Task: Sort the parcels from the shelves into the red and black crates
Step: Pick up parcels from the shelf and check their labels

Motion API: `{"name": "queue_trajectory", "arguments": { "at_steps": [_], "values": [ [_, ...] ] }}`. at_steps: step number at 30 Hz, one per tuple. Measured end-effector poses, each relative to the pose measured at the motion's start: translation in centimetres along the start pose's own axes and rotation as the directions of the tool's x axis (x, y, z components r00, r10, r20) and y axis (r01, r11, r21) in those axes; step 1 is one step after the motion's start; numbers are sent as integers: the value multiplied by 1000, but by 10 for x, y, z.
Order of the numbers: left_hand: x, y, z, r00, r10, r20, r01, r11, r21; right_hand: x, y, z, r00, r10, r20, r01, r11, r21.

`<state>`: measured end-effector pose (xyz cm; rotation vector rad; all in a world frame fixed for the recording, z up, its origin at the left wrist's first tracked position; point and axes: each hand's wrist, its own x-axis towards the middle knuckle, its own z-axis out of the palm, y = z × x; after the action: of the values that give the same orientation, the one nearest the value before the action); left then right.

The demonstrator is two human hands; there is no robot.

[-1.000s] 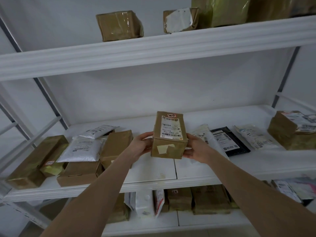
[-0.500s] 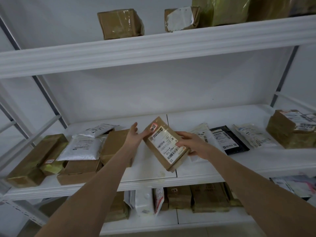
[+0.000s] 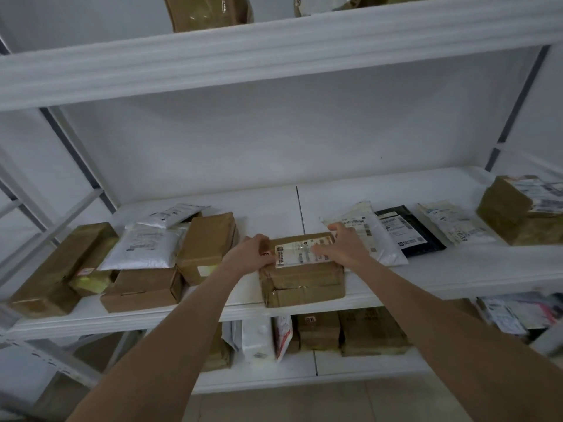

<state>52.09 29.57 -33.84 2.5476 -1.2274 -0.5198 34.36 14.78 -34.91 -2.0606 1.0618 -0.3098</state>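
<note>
Cardboard fills the middle of my feed: a brown cardboard parcel [image 3: 301, 281], oblong and wrapped in clear tape that wrinkles along its near side, lies flat on the white middle shelf [image 3: 457, 278] with its front face right at the shelf's front edge. A white shipping label [image 3: 297, 254] with dark print and a barcode covers much of its top, and a small red mark shows at the label's left end. The left hand [image 3: 249, 254] grips the parcel's left end, its fingers [image 3: 262, 242] curled over the upper edge. The right hand [image 3: 344, 246] rests on top, its fingers [image 3: 320, 249] stretched fairly straight across the label and the thumb lifted toward the back edge; I read it as pressing flat, not clamped. Just right of the parcel lies a white plastic mailer [image 3: 374, 239], touching or nearly touching it, then a black plastic mailer [image 3: 411, 229] and another pale printed mailer [image 3: 454, 226], with a large tape-wrapped brown box [image 3: 511, 211] at the far right. To the left, apart from the parcel, a plain brown carton [image 3: 207, 242] leans against a pile of boxes topped by a silver-white padded bag [image 3: 146, 248]. More brown parcels stand in a row on the lower shelf [image 3: 365, 365], and the upper shelf [image 3: 274, 47] carries boxes cut off by the frame.
</note>
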Motion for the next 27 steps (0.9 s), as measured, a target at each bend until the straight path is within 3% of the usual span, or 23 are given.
{"name": "queue_trajectory", "arguments": {
  "at_steps": [6,11,14,17,20,24,27],
  "values": [
    [-2,12,5,996,90,23,-91,993,74,2,1,-7,992,94,-79,-93,996,17],
    [-7,-1,-10,992,-115,46,105,978,178,2,2,-13,983,77,-169,-76,997,13],
    [-8,0,-15,980,-191,53,180,969,170,-6,-2,-10,993,108,-48,-105,993,53],
    [-13,9,-12,970,-220,100,222,975,-13,-14,-9,2,976,146,160,-168,977,131],
    [-14,12,0,968,-221,115,247,913,-324,-19,-17,11,966,139,220,-175,972,156],
    [-17,12,10,958,-213,192,287,680,-675,-21,-25,18,964,117,240,-184,943,278],
    [-25,16,11,963,-151,222,268,536,-800,-19,-26,22,969,83,231,-167,914,371]
  ]
}}
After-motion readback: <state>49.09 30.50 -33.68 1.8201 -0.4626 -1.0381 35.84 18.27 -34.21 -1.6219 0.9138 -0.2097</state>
